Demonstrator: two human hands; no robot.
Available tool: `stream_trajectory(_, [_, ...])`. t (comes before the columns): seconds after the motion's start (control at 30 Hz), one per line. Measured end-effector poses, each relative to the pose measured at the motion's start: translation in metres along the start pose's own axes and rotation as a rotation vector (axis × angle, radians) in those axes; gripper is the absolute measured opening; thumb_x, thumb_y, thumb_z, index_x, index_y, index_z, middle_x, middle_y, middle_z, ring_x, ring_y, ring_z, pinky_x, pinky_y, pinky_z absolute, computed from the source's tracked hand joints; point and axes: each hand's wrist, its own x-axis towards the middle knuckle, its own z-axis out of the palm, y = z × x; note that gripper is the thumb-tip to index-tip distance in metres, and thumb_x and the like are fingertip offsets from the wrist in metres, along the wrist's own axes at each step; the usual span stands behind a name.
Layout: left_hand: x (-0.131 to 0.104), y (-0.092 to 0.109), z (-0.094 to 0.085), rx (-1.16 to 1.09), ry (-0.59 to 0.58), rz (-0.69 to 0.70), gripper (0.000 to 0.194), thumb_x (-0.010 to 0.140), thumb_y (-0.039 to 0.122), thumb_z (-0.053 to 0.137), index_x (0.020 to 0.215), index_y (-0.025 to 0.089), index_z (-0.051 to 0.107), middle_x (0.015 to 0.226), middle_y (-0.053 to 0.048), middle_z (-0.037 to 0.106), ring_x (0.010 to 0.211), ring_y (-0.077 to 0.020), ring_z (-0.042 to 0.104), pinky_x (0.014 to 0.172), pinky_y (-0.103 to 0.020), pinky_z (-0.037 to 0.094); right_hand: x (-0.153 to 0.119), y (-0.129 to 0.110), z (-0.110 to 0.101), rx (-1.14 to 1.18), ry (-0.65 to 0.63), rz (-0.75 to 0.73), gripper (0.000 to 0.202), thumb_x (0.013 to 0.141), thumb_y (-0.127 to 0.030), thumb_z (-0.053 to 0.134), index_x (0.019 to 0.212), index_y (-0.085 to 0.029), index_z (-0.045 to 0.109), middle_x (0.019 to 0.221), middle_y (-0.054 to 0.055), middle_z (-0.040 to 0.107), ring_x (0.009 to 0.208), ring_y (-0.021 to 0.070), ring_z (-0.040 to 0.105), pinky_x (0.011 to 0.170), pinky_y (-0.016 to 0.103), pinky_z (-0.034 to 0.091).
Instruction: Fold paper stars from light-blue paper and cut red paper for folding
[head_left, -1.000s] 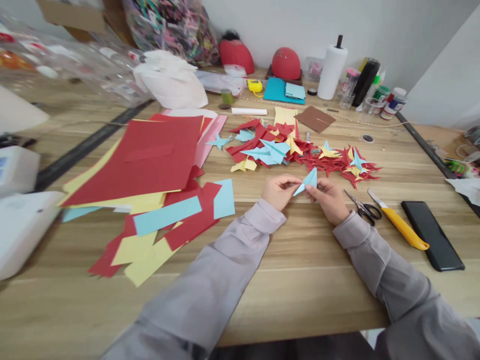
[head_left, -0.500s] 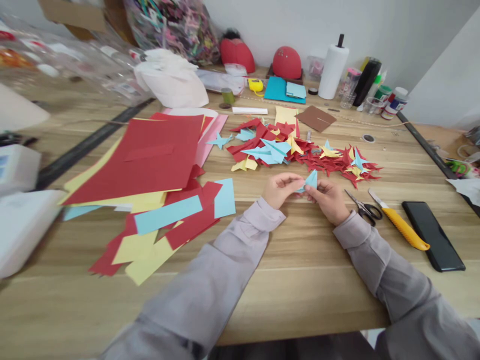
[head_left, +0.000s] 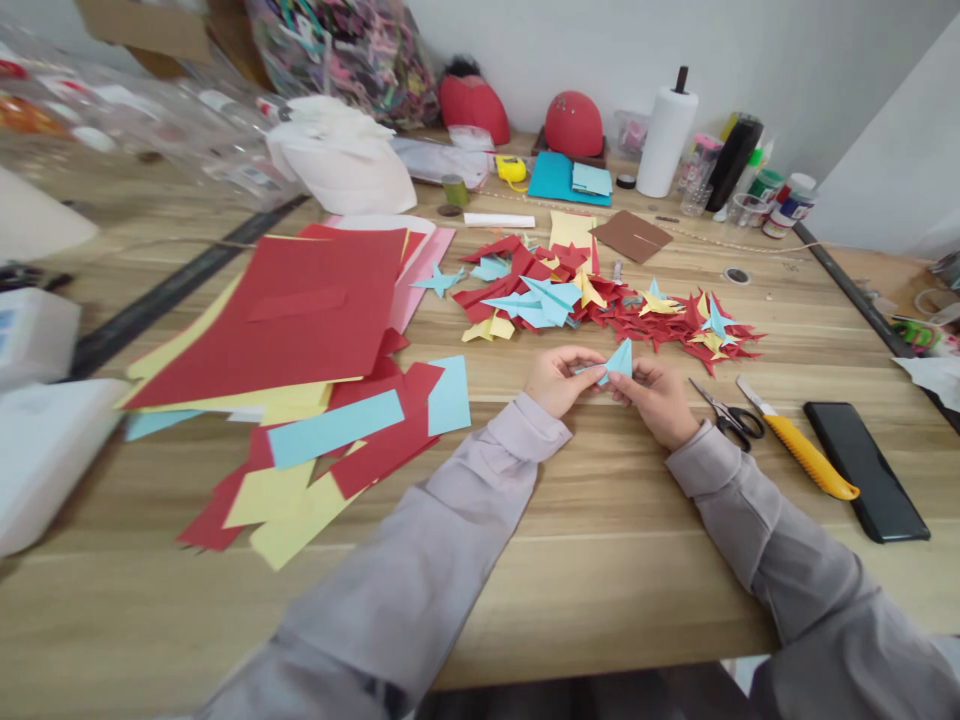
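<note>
A small piece of light blue folded paper (head_left: pixel 619 362) with a pointed top is pinched between both hands, just above the wooden table. My left hand (head_left: pixel 564 380) grips its left side between thumb and fingers. On the right side, my right hand (head_left: pixel 654 398) holds it with the thumb in front. Part of the paper is hidden by the fingers. Beyond the hands lies a pile of folded paper shapes (head_left: pixel 540 302) in red, light blue and yellow. To the right of my right hand are black-handled scissors (head_left: pixel 739 425).
A yellow utility knife (head_left: pixel 810 455) and a black phone (head_left: pixel 866 470) lie at the right. At the left are stacked red sheets (head_left: pixel 300 300) and loose paper strips (head_left: pixel 337 428). Bottles, a paper roll (head_left: pixel 667 145) and a brown square (head_left: pixel 631 237) stand or lie farther back.
The hands stay in nearly the same place. The blue folded paper has turned slightly, and more of its surface shows between the fingers.
</note>
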Motion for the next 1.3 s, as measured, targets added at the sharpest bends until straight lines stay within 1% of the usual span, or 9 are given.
stream_trajectory(0.13, [0.001, -0.0031, 0.0003, -0.007, -0.014, -0.025, 0.036, 0.054, 0.038, 0.08, 0.075, 0.012, 0.067, 0.065, -0.003, 0.068, 0.058, -0.0146, 0.063, 0.058, -0.03, 0.054, 0.0003, 0.0005, -0.0007, -0.026, 0.003, -0.02, 0.039, 0.066, -0.054, 0.071, 0.065, -0.017, 0.058, 0.057, 0.0, 0.059, 0.053, 0.0109, 0.052, 0.052, 0.024, 0.041])
stream_trajectory(0.27, [0.003, -0.0054, -0.0004, 0.019, -0.035, -0.029, 0.037, 0.054, 0.042, 0.079, 0.071, 0.012, 0.067, 0.062, -0.002, 0.067, 0.056, -0.0134, 0.061, 0.058, -0.029, 0.053, -0.0003, -0.0002, -0.0014, -0.021, -0.004, -0.015, 0.038, 0.065, -0.052, 0.072, 0.065, -0.017, 0.059, 0.057, -0.001, 0.059, 0.054, 0.0109, 0.052, 0.053, 0.024, 0.041])
stream_trajectory(0.53, [0.0013, 0.0012, -0.0006, 0.064, -0.101, -0.022, 0.032, 0.059, 0.044, 0.074, 0.063, 0.014, 0.064, 0.057, -0.001, 0.064, 0.051, -0.0105, 0.055, 0.054, -0.025, 0.049, -0.0011, -0.0016, -0.0007, 0.05, -0.033, 0.021, 0.036, 0.07, -0.053, 0.068, 0.066, -0.018, 0.062, 0.058, -0.001, 0.06, 0.053, 0.0102, 0.051, 0.051, 0.024, 0.04])
stream_trajectory(0.6, [0.0011, 0.001, -0.0003, 0.066, -0.094, -0.007, 0.032, 0.06, 0.043, 0.074, 0.062, 0.013, 0.064, 0.056, 0.0, 0.063, 0.051, -0.0101, 0.055, 0.053, -0.025, 0.048, -0.001, -0.002, -0.0003, 0.049, -0.041, 0.011, 0.037, 0.072, -0.055, 0.065, 0.066, -0.018, 0.062, 0.059, -0.001, 0.06, 0.053, 0.0104, 0.051, 0.051, 0.024, 0.04])
stream_trajectory(0.7, [0.0013, -0.0004, -0.0006, 0.071, -0.081, -0.007, 0.031, 0.059, 0.042, 0.074, 0.062, 0.013, 0.063, 0.056, 0.0, 0.062, 0.051, -0.01, 0.054, 0.052, -0.024, 0.047, -0.0009, -0.0022, 0.0, 0.002, -0.049, -0.017, 0.037, 0.07, -0.054, 0.067, 0.067, -0.018, 0.062, 0.06, -0.001, 0.06, 0.054, 0.0106, 0.052, 0.052, 0.024, 0.042])
stream_trajectory(0.97, [0.001, 0.0015, -0.0015, -0.01, -0.119, -0.118, 0.034, 0.059, 0.046, 0.074, 0.059, 0.013, 0.062, 0.053, 0.0, 0.061, 0.05, -0.0099, 0.055, 0.052, -0.023, 0.046, -0.0015, -0.0031, -0.0018, -0.044, -0.078, -0.041, 0.039, 0.068, -0.054, 0.069, 0.064, -0.017, 0.059, 0.059, 0.0, 0.061, 0.053, 0.0112, 0.053, 0.055, 0.026, 0.043])
stream_trajectory(1.07, [0.0006, 0.002, -0.0002, -0.032, -0.085, -0.095, 0.036, 0.061, 0.049, 0.072, 0.062, 0.014, 0.062, 0.054, 0.001, 0.06, 0.051, -0.0102, 0.055, 0.05, -0.023, 0.046, -0.0021, -0.0042, -0.0015, -0.071, -0.069, -0.042, 0.038, 0.071, -0.054, 0.067, 0.066, -0.017, 0.06, 0.061, 0.001, 0.062, 0.055, 0.012, 0.054, 0.056, 0.027, 0.044])
stream_trajectory(1.2, [0.0006, 0.0009, 0.0001, 0.038, -0.078, -0.072, 0.035, 0.054, 0.044, 0.078, 0.063, 0.014, 0.062, 0.055, 0.001, 0.061, 0.05, -0.01, 0.055, 0.05, -0.023, 0.048, -0.0019, -0.0036, -0.0008, -0.092, -0.079, -0.049, 0.039, 0.069, -0.056, 0.067, 0.066, -0.018, 0.06, 0.06, 0.0, 0.061, 0.054, 0.012, 0.054, 0.055, 0.027, 0.044])
stream_trajectory(1.3, [0.0007, 0.0002, -0.0005, 0.045, -0.085, -0.074, 0.035, 0.054, 0.043, 0.078, 0.063, 0.013, 0.063, 0.053, 0.0, 0.062, 0.048, -0.0107, 0.056, 0.049, -0.024, 0.049, -0.0015, -0.0025, -0.0006, -0.095, -0.09, -0.052, 0.04, 0.069, -0.057, 0.067, 0.065, -0.018, 0.059, 0.059, 0.0, 0.06, 0.053, 0.0116, 0.053, 0.054, 0.026, 0.044])
